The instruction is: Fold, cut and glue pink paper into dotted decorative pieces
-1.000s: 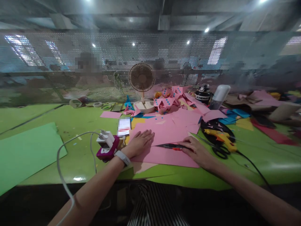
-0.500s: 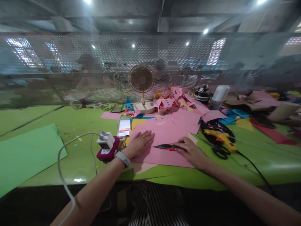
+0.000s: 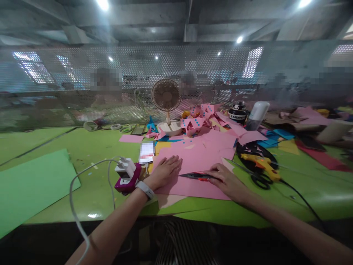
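My left hand (image 3: pixel 164 170) lies flat with fingers stretched out on a large pink paper sheet (image 3: pixel 193 162), holding it down on the green table (image 3: pixel 82 147). My right hand (image 3: pixel 224 177) is closed on a red-and-black utility knife (image 3: pixel 197 176) whose blade lies on the pink sheet, pointing left toward my left hand. A white band sits on my left wrist.
A purple power strip with white chargers (image 3: pixel 127 175) and cable lies left of my hand. A green sheet (image 3: pixel 30 184) is at far left. A yellow glue gun (image 3: pixel 261 163), black scissors (image 3: pixel 260 180), a small fan (image 3: pixel 166 97), and paper scraps crowd the back.
My right hand has slid the knife slightly leftward along the pink sheet. My left hand stays pressed on the paper. The view has tilted down a little.
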Action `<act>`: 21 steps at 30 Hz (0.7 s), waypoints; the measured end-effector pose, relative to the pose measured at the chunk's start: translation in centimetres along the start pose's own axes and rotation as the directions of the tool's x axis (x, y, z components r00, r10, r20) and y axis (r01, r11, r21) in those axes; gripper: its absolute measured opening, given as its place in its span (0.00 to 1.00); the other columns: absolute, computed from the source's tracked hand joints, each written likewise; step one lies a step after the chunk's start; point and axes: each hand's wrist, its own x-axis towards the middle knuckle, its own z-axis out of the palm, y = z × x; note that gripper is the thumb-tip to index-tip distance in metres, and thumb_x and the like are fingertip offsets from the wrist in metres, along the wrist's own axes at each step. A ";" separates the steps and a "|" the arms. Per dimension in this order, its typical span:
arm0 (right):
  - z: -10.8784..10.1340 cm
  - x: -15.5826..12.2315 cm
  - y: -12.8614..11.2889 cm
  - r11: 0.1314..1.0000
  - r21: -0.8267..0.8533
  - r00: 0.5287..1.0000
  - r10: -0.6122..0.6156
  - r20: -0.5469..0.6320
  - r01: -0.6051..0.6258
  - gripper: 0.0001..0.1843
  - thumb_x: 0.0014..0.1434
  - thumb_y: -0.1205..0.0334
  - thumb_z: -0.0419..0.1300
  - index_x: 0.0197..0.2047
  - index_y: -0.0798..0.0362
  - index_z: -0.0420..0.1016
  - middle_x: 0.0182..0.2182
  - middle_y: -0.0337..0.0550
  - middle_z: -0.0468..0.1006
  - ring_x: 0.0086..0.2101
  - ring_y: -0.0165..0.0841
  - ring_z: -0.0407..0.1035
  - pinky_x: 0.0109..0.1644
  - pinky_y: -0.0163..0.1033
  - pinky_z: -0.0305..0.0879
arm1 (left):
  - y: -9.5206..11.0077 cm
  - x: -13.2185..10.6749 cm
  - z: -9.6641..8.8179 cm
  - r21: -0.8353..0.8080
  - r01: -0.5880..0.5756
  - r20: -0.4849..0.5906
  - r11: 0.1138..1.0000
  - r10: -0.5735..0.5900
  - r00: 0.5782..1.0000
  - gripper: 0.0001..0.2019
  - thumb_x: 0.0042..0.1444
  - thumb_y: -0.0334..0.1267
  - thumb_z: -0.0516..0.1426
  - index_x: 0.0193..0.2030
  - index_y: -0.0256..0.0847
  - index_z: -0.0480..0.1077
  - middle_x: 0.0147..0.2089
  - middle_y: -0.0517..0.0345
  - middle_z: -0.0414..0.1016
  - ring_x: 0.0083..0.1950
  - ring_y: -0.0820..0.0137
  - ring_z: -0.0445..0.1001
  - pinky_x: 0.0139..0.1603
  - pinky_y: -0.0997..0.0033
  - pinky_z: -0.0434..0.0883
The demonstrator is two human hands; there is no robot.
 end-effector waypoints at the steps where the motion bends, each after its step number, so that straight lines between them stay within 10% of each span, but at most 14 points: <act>1: 0.0 -0.1 0.1 1.000 0.002 1.000 -0.004 0.003 0.004 0.17 0.62 0.60 0.51 0.53 0.43 0.71 0.42 0.45 0.68 0.45 0.37 0.64 0.48 0.42 0.64 | 0.0 0.0 0.1 0.006 -0.001 0.001 1.000 0.001 1.000 0.21 0.65 0.39 0.41 0.65 0.45 0.53 0.67 0.54 0.53 0.68 0.65 0.49 0.63 0.57 0.50; 21: -0.2 -0.1 0.0 0.999 -0.024 0.999 0.027 -0.030 -0.028 0.15 0.62 0.60 0.51 0.49 0.47 0.73 0.42 0.46 0.70 0.44 0.37 0.65 0.48 0.45 0.65 | -0.9 -0.3 -2.6 -0.363 0.106 -0.098 0.926 -0.151 0.984 0.12 0.58 0.34 0.50 0.45 0.44 0.72 0.41 0.53 0.71 0.41 0.68 0.70 0.43 0.68 0.69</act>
